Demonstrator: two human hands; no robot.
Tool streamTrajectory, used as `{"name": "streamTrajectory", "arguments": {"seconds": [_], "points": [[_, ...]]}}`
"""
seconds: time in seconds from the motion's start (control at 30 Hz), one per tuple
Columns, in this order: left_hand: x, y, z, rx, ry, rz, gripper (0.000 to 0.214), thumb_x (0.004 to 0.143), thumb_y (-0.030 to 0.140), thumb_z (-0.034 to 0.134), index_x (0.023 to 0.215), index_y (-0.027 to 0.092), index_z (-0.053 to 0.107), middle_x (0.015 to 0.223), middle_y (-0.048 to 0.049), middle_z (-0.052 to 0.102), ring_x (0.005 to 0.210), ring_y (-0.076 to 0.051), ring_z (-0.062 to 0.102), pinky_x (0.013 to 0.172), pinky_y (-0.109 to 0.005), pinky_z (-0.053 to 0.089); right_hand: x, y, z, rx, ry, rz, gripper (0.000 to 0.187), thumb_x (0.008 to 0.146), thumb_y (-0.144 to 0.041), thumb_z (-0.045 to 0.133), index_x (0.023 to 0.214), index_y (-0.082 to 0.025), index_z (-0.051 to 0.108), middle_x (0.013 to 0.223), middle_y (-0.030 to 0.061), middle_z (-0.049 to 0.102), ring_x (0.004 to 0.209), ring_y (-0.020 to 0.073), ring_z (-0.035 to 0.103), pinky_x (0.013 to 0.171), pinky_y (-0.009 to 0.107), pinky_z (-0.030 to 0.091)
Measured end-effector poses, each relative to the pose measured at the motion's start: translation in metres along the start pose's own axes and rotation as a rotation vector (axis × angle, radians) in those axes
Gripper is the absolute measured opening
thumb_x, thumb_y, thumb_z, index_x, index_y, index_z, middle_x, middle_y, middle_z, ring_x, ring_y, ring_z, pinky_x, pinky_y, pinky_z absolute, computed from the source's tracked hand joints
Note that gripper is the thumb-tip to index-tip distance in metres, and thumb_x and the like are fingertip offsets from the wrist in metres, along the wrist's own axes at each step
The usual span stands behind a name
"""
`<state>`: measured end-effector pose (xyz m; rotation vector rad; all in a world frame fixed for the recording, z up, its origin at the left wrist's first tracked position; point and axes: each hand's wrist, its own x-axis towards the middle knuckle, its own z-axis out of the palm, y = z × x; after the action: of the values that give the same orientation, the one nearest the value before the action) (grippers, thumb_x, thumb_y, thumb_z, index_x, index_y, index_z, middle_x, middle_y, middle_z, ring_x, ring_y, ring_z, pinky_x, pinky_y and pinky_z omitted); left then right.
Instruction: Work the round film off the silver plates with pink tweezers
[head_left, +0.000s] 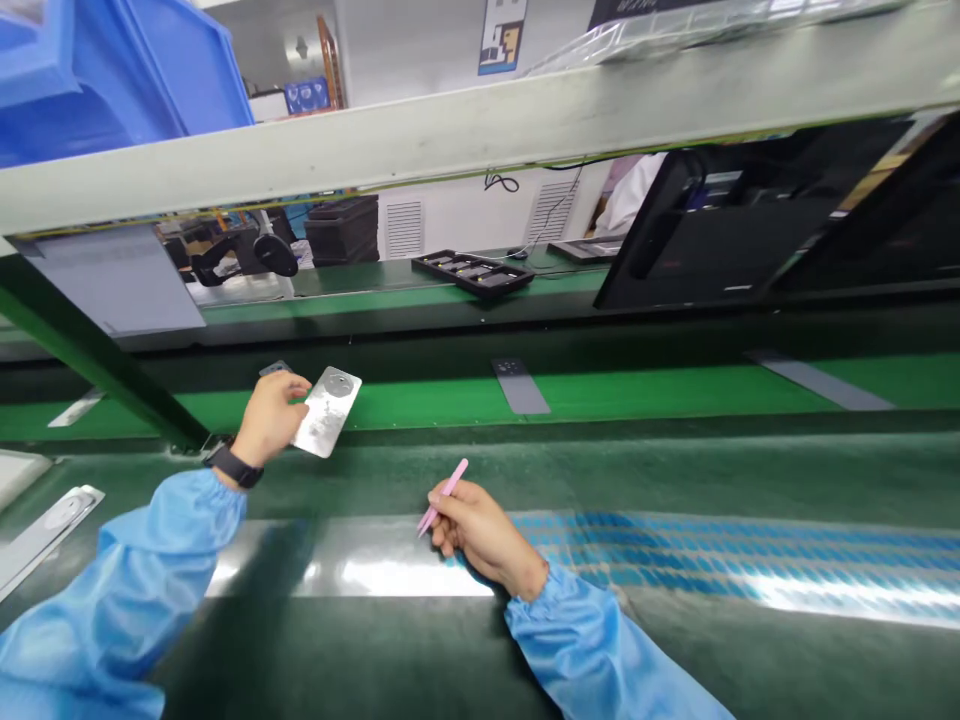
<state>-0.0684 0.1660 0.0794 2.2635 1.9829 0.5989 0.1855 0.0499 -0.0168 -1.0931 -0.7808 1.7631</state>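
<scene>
My left hand (274,410) is closed on the left edge of a silver phone back cover (328,412) with a round camera area near its top. The cover is tilted over the near edge of the green conveyor belt (420,395). A darker panel (275,368) pokes out just behind that hand, mostly hidden. Lower and to the right, my right hand (476,525) grips pink tweezers (444,497), their tips pointing down and left. Beneath the tweezers lies a clear shiny strip (375,570) on the dark green bench, with rows of small blue pieces (675,550) along its right part.
A grey phone cover (521,388) and another grey panel (821,382) lie on the belt. White covers (52,530) rest at the far left. A green post (105,350) stands beside my left arm. Behind are a black tray (472,272) and dark monitors (720,230).
</scene>
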Motion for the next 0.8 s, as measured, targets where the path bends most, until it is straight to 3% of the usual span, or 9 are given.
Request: {"name": "streamTrajectory", "arguments": {"seconds": [0.13, 0.23, 0.37, 0.5, 0.6, 0.7, 0.8], "points": [[-0.09, 0.013, 0.026, -0.38, -0.006, -0.082, 0.021, 0.069, 0.015, 0.05, 0.087, 0.021, 0.058, 0.108, -0.0043, 0.061, 0.098, -0.02, 0.061, 0.094, -0.037, 0.05, -0.01, -0.02, -0.005, -0.019, 0.035, -0.087, 0.037, 0.059, -0.045, 0.078, 0.062, -0.017, 0.054, 0.042, -0.0016, 0.058, 0.034, 0.0085, 0.051, 0.033, 0.018, 0.038], [-0.153, 0.026, 0.052, -0.55, -0.06, -0.18, 0.027, 0.067, 0.012, 0.048, 0.091, 0.021, 0.054, 0.107, -0.0056, 0.058, 0.1, -0.02, 0.059, 0.096, -0.039, 0.048, -0.018, -0.036, -0.011, -0.059, 0.13, -0.2, 0.037, 0.058, -0.046, 0.078, 0.063, -0.018, 0.055, 0.044, -0.0023, 0.058, 0.038, 0.0089, 0.052, 0.035, 0.018, 0.04], [-0.2, 0.043, 0.064, -0.632, -0.161, -0.157, 0.036, 0.067, 0.005, 0.042, 0.098, 0.021, 0.051, 0.104, -0.0073, 0.056, 0.103, -0.02, 0.057, 0.096, -0.039, 0.048, -0.024, -0.038, -0.015, -0.267, 0.201, -0.215, 0.037, 0.061, -0.048, 0.076, 0.067, -0.018, 0.054, 0.046, -0.0024, 0.059, 0.039, 0.0098, 0.053, 0.037, 0.02, 0.041], [-0.211, 0.049, 0.047, -0.637, -0.29, -0.041, 0.039, 0.075, 0.007, 0.042, 0.11, 0.023, 0.049, 0.122, -0.0088, 0.052, 0.107, -0.019, 0.058, 0.09, -0.034, 0.051, -0.03, -0.024, -0.018, -0.549, 0.181, -0.15, 0.032, 0.067, -0.046, 0.069, 0.07, -0.018, 0.054, 0.048, -0.0019, 0.06, 0.037, 0.0099, 0.052, 0.038, 0.022, 0.041], [-0.202, 0.049, 0.037, -0.556, -0.382, 0.057, 0.032, 0.079, 0.011, 0.047, 0.108, 0.024, 0.052, 0.12, -0.007, 0.056, 0.106, -0.02, 0.058, 0.091, -0.037, 0.051, -0.035, -0.016, -0.02, -0.664, 0.161, -0.122, 0.028, 0.071, -0.044, 0.066, 0.072, -0.018, 0.054, 0.05, -0.0016, 0.061, 0.039, 0.0107, 0.054, 0.041, 0.023, 0.043], [-0.181, 0.053, 0.044, -0.44, -0.401, 0.179, 0.026, 0.077, 0.014, 0.059, 0.102, 0.022, 0.056, 0.12, -0.0071, 0.059, 0.122, -0.026, 0.048, 0.103, -0.045, 0.041, -0.037, -0.013, -0.023, -0.707, 0.152, -0.106, 0.026, 0.073, -0.043, 0.064, 0.074, -0.019, 0.054, 0.051, -0.0014, 0.062, 0.041, 0.0115, 0.057, 0.043, 0.023, 0.044], [-0.163, 0.06, 0.059, -0.311, -0.461, 0.218, 0.04, 0.067, 0.021, 0.076, 0.103, 0.021, 0.059, 0.128, -0.0086, 0.057, 0.135, -0.034, 0.032, 0.111, -0.056, 0.026, -0.035, -0.01, -0.025, -0.721, 0.162, -0.077, 0.025, 0.074, -0.042, 0.062, 0.073, -0.019, 0.053, 0.051, -0.0011, 0.062, 0.042, 0.012, 0.057, 0.044, 0.024, 0.046]]}}
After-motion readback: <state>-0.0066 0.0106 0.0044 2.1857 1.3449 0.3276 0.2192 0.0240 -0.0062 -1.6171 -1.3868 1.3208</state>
